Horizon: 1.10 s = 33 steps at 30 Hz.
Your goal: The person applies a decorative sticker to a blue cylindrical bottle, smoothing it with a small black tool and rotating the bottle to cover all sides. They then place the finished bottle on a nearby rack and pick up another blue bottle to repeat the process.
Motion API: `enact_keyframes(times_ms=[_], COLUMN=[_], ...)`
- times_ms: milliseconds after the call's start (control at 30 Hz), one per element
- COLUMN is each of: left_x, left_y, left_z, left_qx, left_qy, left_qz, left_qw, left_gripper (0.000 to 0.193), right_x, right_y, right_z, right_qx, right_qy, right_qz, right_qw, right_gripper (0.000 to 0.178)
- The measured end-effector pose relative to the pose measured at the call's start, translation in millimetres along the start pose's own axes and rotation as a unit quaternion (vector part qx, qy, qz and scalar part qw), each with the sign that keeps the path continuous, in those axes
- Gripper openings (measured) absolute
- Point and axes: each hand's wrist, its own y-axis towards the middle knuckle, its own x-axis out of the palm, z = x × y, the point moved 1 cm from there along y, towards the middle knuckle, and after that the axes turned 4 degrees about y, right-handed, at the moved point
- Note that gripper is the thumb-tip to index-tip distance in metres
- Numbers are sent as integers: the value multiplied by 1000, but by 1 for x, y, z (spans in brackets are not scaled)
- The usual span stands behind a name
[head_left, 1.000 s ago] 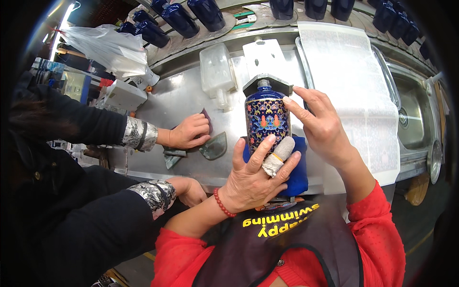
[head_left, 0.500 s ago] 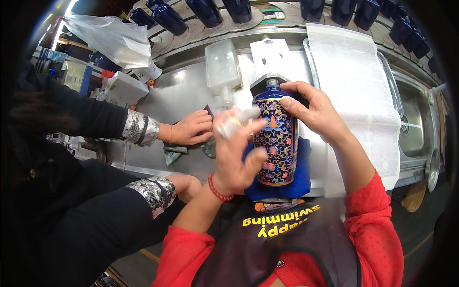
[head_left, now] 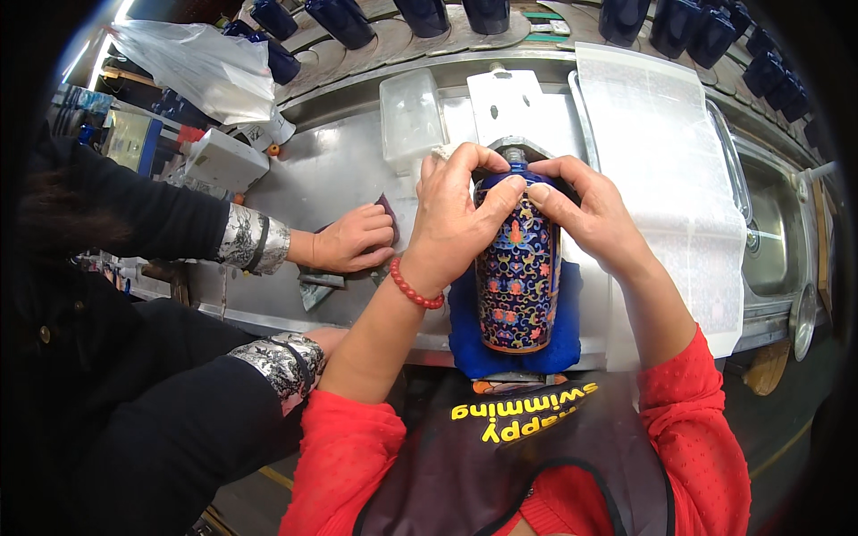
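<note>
A dark blue bottle (head_left: 517,277) with a colourful floral and scroll pattern lies on a blue cloth (head_left: 565,313), its narrow neck pointing away from me. My left hand (head_left: 460,201), with a red bead bracelet at the wrist, grips the left of the bottle's shoulder, thumb on the pattern's upper edge. Something whitish shows at its outer fingers; I cannot make out what. From the other side my right hand (head_left: 585,201) holds the shoulder, its thumb close to the left one. The fingertips meet around the neck and partly hide it.
A co-worker's hand (head_left: 353,239) rests on the metal bench (head_left: 326,165) at left. Beyond my hands are a clear plastic container (head_left: 409,116) and a white stand (head_left: 505,105). Patterned sheets (head_left: 661,179) lie at right beside a sink (head_left: 770,223). Plain blue bottles (head_left: 420,16) line the far conveyor.
My left hand has moved from beside the bottle up onto its shoulder, while the right hand keeps its hold. The bottles on the far conveyor have shifted to the right.
</note>
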Motion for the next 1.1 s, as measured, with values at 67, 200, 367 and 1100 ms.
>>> enact_keyframes(times_ms=[67,200,367,1100], left_x=[0,0,1,-15], left_y=[0,1,-9,-28], left_z=[1,2,-3,-14], left_qx=[29,80,73,371], left_qy=[17,97,50,295], left_qz=[0,15,44,34], left_qw=[999,992,995,880], left_gripper=[32,35,35,48], right_x=[0,-1,-11,-33], right_y=[0,-3,-19,-26], right_z=[0,-3,-26,-28], right_qx=[-11,-15,-174,-84], right_qy=[6,26,-142,-33], right_qz=[0,-3,127,83], right_qw=[1000,1000,966,992], right_gripper=[35,35,37,21])
